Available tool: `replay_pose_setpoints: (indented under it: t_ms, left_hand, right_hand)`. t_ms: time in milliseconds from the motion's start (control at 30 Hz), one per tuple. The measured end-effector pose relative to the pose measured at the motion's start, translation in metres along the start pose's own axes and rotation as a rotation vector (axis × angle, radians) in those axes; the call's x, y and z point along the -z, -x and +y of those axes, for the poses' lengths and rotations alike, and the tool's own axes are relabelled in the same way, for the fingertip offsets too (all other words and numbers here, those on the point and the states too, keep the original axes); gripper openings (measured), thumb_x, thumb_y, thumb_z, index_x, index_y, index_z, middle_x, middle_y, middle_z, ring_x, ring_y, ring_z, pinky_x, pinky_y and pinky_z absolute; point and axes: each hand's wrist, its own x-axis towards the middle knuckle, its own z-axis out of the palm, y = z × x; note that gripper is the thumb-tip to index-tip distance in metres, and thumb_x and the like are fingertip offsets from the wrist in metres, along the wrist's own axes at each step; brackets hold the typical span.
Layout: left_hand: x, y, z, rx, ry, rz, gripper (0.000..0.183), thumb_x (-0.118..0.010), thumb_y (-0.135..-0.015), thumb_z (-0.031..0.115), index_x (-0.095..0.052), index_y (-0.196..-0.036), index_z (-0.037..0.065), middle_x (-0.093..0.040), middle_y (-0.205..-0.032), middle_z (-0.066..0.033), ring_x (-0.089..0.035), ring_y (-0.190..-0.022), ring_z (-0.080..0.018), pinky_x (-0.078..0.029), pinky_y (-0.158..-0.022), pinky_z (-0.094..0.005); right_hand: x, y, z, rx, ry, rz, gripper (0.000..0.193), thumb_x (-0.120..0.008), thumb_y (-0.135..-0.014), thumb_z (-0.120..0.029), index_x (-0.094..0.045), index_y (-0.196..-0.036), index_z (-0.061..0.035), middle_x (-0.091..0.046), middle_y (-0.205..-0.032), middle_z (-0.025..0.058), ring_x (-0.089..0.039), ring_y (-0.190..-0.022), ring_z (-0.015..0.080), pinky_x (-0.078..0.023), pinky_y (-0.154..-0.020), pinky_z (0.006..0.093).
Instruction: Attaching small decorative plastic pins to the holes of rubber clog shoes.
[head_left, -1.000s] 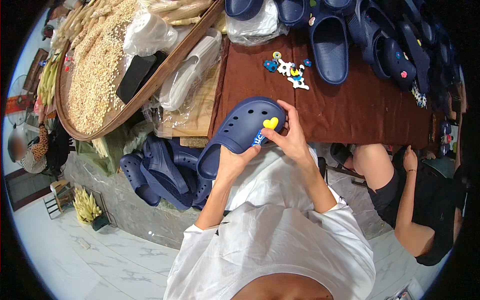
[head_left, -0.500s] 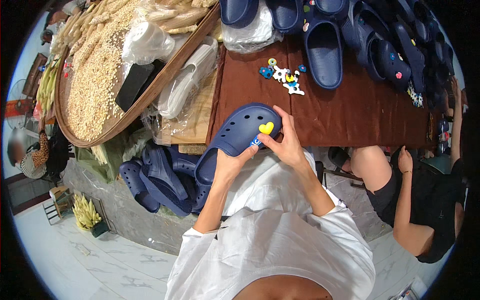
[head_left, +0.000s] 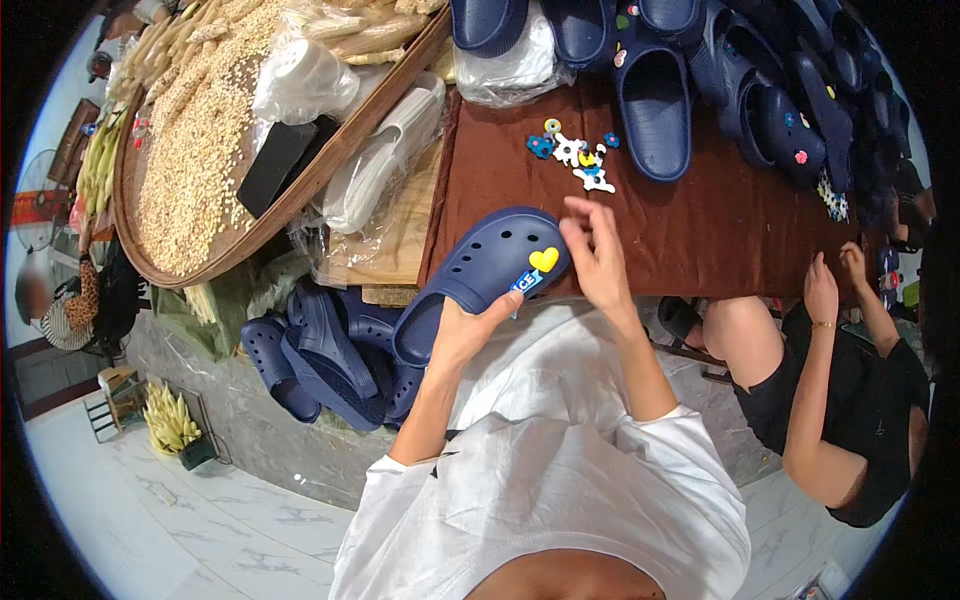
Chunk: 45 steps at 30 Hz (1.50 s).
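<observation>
A navy blue foam clog [head_left: 480, 270] is tilted above my lap, toe to the upper right. My left hand [head_left: 466, 330] grips its side, with the thumb on the upper beside a blue-and-white charm [head_left: 525, 283]. A yellow heart charm [head_left: 543, 261] sits in a hole nearer the toe. By the toe, my right hand [head_left: 603, 262] has its fingers apart and holds nothing; whether a fingertip still brushes the clog I cannot tell. Beyond the toe, on brown cloth [head_left: 490, 150], lie loose charms, among them a white one with dark spots [head_left: 594, 180] and a blue flower [head_left: 540, 147].
More navy clogs [head_left: 655, 110] crowd the table's far right; several others [head_left: 325, 355] lie below its left edge. A wooden-rimmed tray [head_left: 335, 165] of pale kernels holds a black block [head_left: 285, 165]. White clogs [head_left: 385, 155] lie bagged beside it. A person in black [head_left: 860, 430] sits at right.
My right hand has let go of the clog's toe and its charm, moving slightly right with the fingers opened. The blue-and-white charm now shows more fully. My left hand keeps its grip.
</observation>
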Motion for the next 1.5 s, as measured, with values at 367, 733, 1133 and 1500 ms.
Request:
replay_pose_setpoints:
  t_ms: [367, 733, 1133, 1500]
  left_hand:
    - [0.029, -0.005, -0.012, 0.382, 0.695, 0.056, 0.041, -0.065, -0.084, 0.008, -0.053, -0.122, -0.002, -0.062, -0.119, -0.0102, -0.06, -0.11, -0.0222, -0.045, -0.099, -0.0356]
    - [0.012, 0.003, 0.002, 0.288, 0.553, 0.002, 0.053, -0.066, -0.085, 0.001, -0.045, -0.133, -0.002, -0.058, -0.125, -0.0105, -0.055, -0.118, -0.0204, -0.043, -0.103, -0.0346]
    - [-0.007, -0.003, -0.005, 0.368, 0.656, -0.102, 0.029, -0.056, -0.091, 0.008, -0.055, -0.117, -0.004, -0.065, -0.111, -0.0104, -0.065, -0.1, -0.0197, -0.053, -0.09, -0.0332]
    - [-0.009, -0.003, -0.01, 0.428, 0.751, -0.06, 0.033, -0.062, -0.094, 0.028, -0.059, -0.115, 0.003, -0.066, -0.108, -0.0077, -0.066, -0.099, -0.0175, -0.056, -0.086, -0.0338]
  right_hand:
    - [0.0, -0.098, 0.05, 0.341, 0.744, 0.261, 0.037, -0.069, -0.085, -0.017, -0.058, -0.118, -0.0054, -0.053, -0.109, 0.0164, -0.051, -0.099, 0.035, -0.042, -0.085, 0.0451]
    - [0.007, -0.076, 0.011, 0.441, 0.428, 0.212, 0.012, -0.067, -0.083, -0.005, -0.06, -0.093, -0.0055, -0.061, -0.088, 0.0075, -0.058, -0.086, 0.0293, -0.045, -0.077, 0.0406]
    - [-0.001, 0.003, -0.051, 0.599, 0.356, -0.247, 0.019, -0.067, -0.075, -0.003, -0.063, -0.093, -0.0059, -0.063, -0.093, 0.008, -0.06, -0.091, 0.0277, -0.047, -0.078, 0.0398]
    - [0.008, 0.027, -0.05, 0.637, 0.316, -0.288, 0.022, -0.069, -0.073, -0.003, -0.067, -0.095, -0.0026, -0.064, -0.097, 0.0091, -0.062, -0.094, 0.0288, -0.049, -0.082, 0.041]
